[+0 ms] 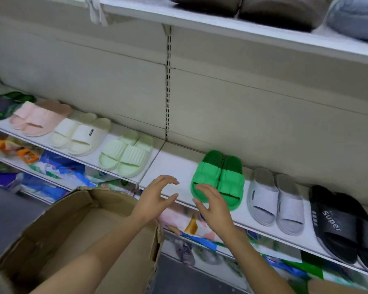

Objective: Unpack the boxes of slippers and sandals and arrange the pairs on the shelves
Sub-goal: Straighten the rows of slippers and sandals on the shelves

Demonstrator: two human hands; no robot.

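A: Slippers first. Where are they?
B: All on the white shelf (179,166). Green pair (218,179) sits mid-shelf, toes at the front edge, the two touching side by side. I see my right hand (216,205) just in front of its left toe, over the front edge.
A: Holding it?
B: No. Fingers spread and loosely bent, nothing in them. Whether a fingertip touches the toe, I can't tell. Left hand (155,197) same: open, fingers apart, empty, over the front edge, just left of the right hand.
A: Other pairs?
B: Right of the green: grey pair (275,200), then black pair (344,225) near the right end, "Super" on the strap. Left of the bare gap: pale green pair (125,152), cream pair (81,134), pink pair (40,117), then a dark pair (0,107) at the left end, blurred.
A: Box?
B: Cardboard box (77,230) below the shelf's front edge, flaps up, my left forearm over it. No slippers visible inside.
A: Rest?
B: Upper shelf (221,22) carries brown and grey soft items, cut off. Lower shelf (57,183) has coloured packets, blurred.
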